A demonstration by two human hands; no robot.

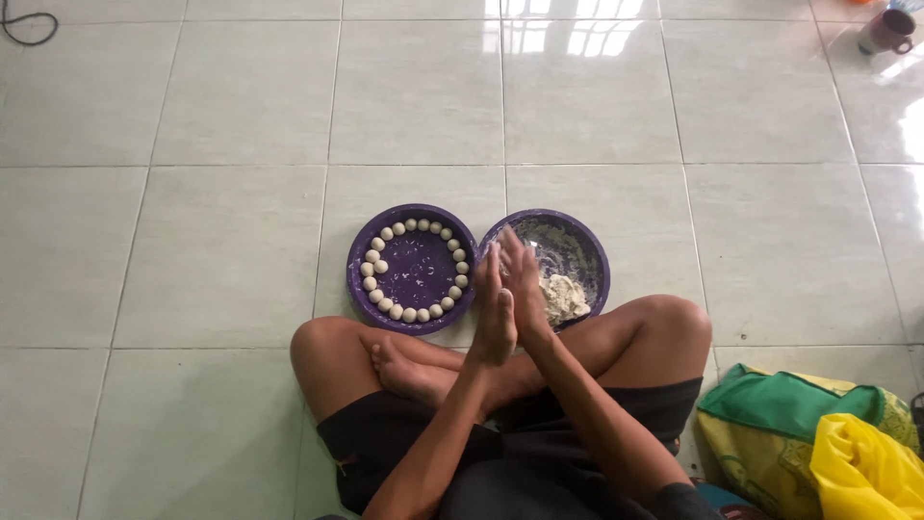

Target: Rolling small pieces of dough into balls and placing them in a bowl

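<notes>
The left hand (494,318) and right hand (525,279) are pressed palm to palm, fingers straight, above the near edge of the right purple bowl (589,252), which holds a pale dough lump (563,297). Just left, touching it, the second purple bowl (356,274) carries a ring of small dough balls (385,234). At near right lie a green-and-yellow bag (770,424) and a yellow plastic bag (866,467); a dark mug (885,31) stands far right.

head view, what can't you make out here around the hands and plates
- Anything between the palms: left hand and right hand are pressed together.
- Part of the right plate and its dough lump: hands cover it.
- Mug, top right: too small to see inside.
- Bags: cut off by the frame edge.
</notes>
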